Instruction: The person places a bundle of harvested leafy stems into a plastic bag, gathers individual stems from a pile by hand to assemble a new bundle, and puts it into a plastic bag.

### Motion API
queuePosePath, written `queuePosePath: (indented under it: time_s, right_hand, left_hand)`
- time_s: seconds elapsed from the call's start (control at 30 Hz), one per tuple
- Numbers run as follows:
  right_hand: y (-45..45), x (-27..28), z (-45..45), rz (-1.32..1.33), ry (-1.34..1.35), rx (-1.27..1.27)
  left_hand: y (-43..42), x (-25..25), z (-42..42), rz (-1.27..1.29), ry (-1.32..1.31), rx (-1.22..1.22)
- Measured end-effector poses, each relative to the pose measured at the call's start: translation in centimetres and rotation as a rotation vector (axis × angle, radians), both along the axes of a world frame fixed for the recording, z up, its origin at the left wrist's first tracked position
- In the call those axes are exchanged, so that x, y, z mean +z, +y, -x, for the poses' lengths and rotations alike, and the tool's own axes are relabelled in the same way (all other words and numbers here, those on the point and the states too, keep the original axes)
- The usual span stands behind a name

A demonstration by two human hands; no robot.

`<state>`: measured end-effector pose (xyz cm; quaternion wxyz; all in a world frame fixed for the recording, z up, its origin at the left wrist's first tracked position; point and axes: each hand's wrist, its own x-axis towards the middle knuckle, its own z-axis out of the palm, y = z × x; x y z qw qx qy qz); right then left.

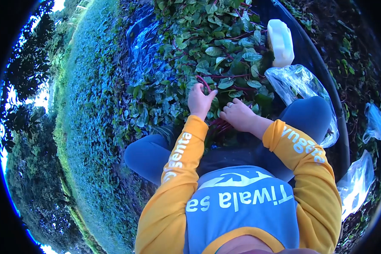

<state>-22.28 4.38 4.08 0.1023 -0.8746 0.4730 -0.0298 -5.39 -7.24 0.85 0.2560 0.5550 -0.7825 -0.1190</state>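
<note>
My left hand [201,100] pinches a reddish-purple stem [204,83] of a leafy vine between thumb and fingers. Just right of it and lower, my right hand [239,115] has its fingers curled, a ring on one of them. Beneath those fingers are cut-looking purple stems [219,123], which appear gripped in the right hand, though its palm side is hidden. Broad green leaves on purple stems, looking like Malabar spinach [224,55], spread thickly in front of both hands.
A white plastic container [280,43] stands at the upper right of the leaves. Below it, a clear plastic bag [302,86] lies by my right knee [311,114]. More plastic bags [357,184] lie farther right, past a dark curved edge [340,114]. Blue plastic sheeting [146,46] lies upper left.
</note>
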Motion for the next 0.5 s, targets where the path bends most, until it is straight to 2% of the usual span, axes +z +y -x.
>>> queuePosePath:
  time_s: [0.03,0.07,0.13,0.2,0.3,0.33,0.5]
  right_hand:
    - [0.1,-0.1,-0.1,0.006,-0.001,0.001]
    - [0.3,-0.2,-0.1,0.01,-0.005,0.0]
    - [1.0,-0.2,0.2,0.027,-0.005,0.002]
    - [1.3,0.1,0.2,0.06,-0.019,0.009]
    - [1.6,-0.1,0.4,0.113,-0.034,0.057]
    - [1.6,-0.2,0.2,0.123,-0.046,0.06]
    - [1.5,-0.3,-0.4,0.199,-0.057,0.098]
  left_hand:
    - [-0.4,-1.0,-0.4,-0.218,0.152,0.021]
    - [-2.1,-3.0,-1.7,-0.236,0.162,0.037]
    - [-5.0,-0.8,-4.3,-0.626,0.545,-0.014]
    - [-7.4,2.0,-7.2,-0.788,0.892,-0.017]
    - [-10.1,7.9,-10.9,-1.133,0.994,-0.073]
    - [-10.1,9.9,-11.1,-1.151,0.96,-0.064]
    - [-10.7,11.4,-11.5,-1.161,0.742,-0.115]
